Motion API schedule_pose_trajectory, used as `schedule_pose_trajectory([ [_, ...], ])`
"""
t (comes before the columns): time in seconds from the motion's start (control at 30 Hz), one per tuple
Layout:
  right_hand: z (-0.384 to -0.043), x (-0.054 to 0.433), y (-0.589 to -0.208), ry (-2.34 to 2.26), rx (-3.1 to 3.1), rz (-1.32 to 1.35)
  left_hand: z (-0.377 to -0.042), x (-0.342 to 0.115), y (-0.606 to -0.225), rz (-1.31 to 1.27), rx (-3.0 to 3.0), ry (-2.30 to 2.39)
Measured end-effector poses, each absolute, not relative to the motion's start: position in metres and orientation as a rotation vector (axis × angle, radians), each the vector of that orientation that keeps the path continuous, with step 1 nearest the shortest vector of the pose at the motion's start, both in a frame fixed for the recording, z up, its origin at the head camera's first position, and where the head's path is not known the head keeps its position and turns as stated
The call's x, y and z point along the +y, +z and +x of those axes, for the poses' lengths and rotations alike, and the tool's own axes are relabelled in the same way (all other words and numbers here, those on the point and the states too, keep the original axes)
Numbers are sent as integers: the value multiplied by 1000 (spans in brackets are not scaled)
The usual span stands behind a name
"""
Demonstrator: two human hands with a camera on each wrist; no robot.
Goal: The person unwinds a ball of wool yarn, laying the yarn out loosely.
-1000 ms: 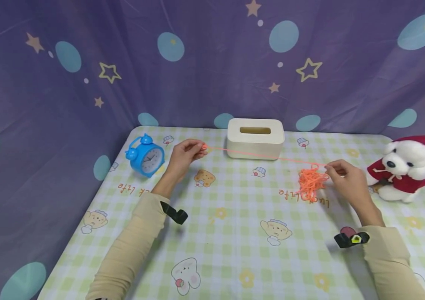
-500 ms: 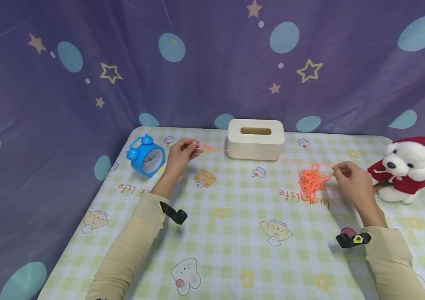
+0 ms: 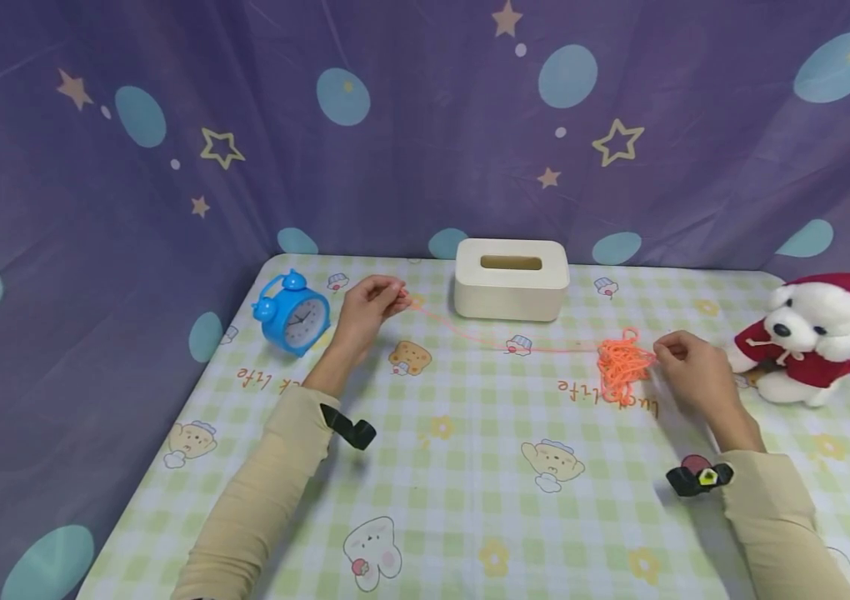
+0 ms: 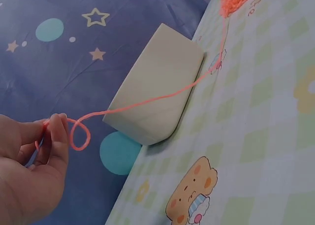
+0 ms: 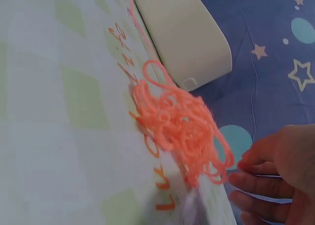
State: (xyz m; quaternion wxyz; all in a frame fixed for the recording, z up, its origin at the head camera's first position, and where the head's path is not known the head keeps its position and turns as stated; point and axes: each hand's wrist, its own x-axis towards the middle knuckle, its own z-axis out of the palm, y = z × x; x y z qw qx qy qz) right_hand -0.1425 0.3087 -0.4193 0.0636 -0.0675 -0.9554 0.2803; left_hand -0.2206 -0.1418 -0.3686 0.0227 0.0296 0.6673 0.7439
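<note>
A tangled pile of orange yarn [image 3: 622, 367] lies on the tablecloth at the right. One strand runs from it in a slack curve across to my left hand [image 3: 372, 308], which pinches the yarn between thumb and fingertips. In the left wrist view, a small loop of yarn [image 4: 81, 134] hangs just past the fingertips. My right hand [image 3: 698, 375] is beside the pile's right edge. Its thumb and relaxed fingers [image 5: 261, 185] are slightly parted in the right wrist view, with no strand between them, and the yarn's outer loops come close to the thumb tip.
A cream tissue box [image 3: 507, 300] stands at the back middle. To the left of my left hand is a blue alarm clock [image 3: 293, 312]. A white plush dog [image 3: 807, 333] in red sits at the far right. Behind the table hangs a purple curtain [image 3: 425, 167].
The strand, earlier stretched nearly straight between both hands, has dropped slack toward the table. My right hand moved right, then back left and slightly down, and let go of the yarn.
</note>
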Motion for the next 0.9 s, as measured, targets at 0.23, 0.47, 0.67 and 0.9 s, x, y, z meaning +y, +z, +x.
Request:
schedule_pose_trajectory([
  [0.23, -152, 282, -409, 910, -2787, -106, -219, -138, -365, 130, 2074, 2268],
  [0.47, -174, 231, -408, 1036, -2656, 172, -219, -134, -363, 144, 2053, 2285],
  [0.67, -193, 187, -417, 1154, -2669, 331, -219, -132, -361, 131, 2042, 2294],
  [0.9, -204, 148, -438, 1215, -2659, 526, -220, -131, -362, 129, 2039, 2287],
])
